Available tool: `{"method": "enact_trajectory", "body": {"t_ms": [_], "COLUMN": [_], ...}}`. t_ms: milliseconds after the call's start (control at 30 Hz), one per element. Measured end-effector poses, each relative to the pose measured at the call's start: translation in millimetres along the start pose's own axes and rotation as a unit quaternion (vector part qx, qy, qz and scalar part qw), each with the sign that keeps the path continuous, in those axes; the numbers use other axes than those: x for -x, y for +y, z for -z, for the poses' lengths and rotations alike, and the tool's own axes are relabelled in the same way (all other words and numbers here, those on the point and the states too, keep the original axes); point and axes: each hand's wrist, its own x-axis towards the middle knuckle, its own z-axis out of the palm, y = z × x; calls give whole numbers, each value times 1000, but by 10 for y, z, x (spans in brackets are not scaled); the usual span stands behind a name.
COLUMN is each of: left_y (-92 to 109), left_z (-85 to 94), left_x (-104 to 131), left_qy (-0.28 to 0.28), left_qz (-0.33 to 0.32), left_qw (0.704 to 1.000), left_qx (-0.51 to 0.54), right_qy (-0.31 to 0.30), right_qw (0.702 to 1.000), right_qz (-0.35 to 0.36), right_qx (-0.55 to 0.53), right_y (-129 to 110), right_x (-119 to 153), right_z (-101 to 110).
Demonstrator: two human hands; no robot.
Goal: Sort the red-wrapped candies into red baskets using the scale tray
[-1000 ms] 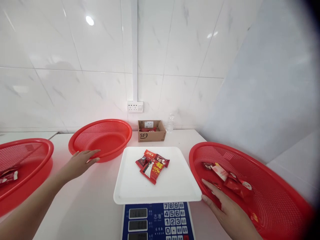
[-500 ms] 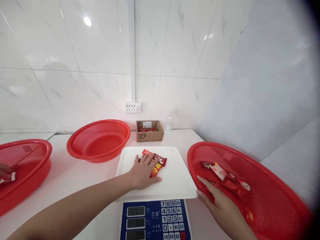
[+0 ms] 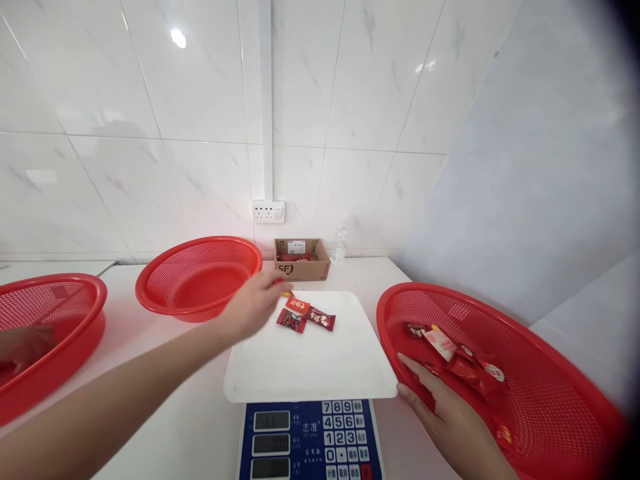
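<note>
Three small red snack packets [image 3: 305, 315] lie on the far half of the white scale tray [image 3: 310, 363], which sits near the front edge of the white surface [image 3: 165, 393]. The left hand [image 3: 250, 303] hangs blurred over the tray's far left corner, just beside the packets; something yellow and red shows at its fingertips, but whether the grip is pinching a packet or spread cannot be told. One packet carries white characters on red, too small to read.

The right hand [image 3: 445, 420] lies flat with fingers spread inside the near rim of the red mesh basket [image 3: 550, 373] at the right edge, close to a heap of red wrapped snacks [image 3: 460, 360] but holding none.

Below the tray, the blue scale panel [image 3: 310, 440] shows a keypad with digits 0 to 9, Chinese writing reading 志准 and three small displays whose figures are not legible.

Toward the back edge stands a cardboard box [image 3: 301, 260] printed "SF" with a white label, red packets inside. A clear bottle [image 3: 340, 245] stands just right of it. Another red basket [image 3: 200, 277] sits at back left, and a third [image 3: 50, 333] at the left edge, where another person's hand [image 3: 23, 347] rests. A white wall socket [image 3: 269, 212] is above the box.
</note>
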Motion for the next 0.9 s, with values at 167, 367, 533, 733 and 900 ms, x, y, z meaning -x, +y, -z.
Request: {"method": "enact_trajectory", "body": {"t_ms": [167,367,533,733,900], "left_y": [-511,-70,292,415,415], "left_z": [104,-412,-744,-857,-875], "left_x": [-128,-124,-219,-361,-388], "left_qy": [4,-135,-159,-122,-119], "left_qz": [119,12,-50,-63,-61], "left_qw": [992,990,984,990,991], "left_qx": [-33,29,54,30,5], "right_qy": [9,7,-10,-3,19], "right_qw": [1000,1000,1000,999,1000], "right_qz": [-3,-1,-7,-4,4], "right_qx": [-3,-3,-27,-47,-8], "right_y": [-12,-6,-17,-19,33], "right_x": [-22,-36,-20,-48,-89], "right_z": [-3,1,30,48,27]}}
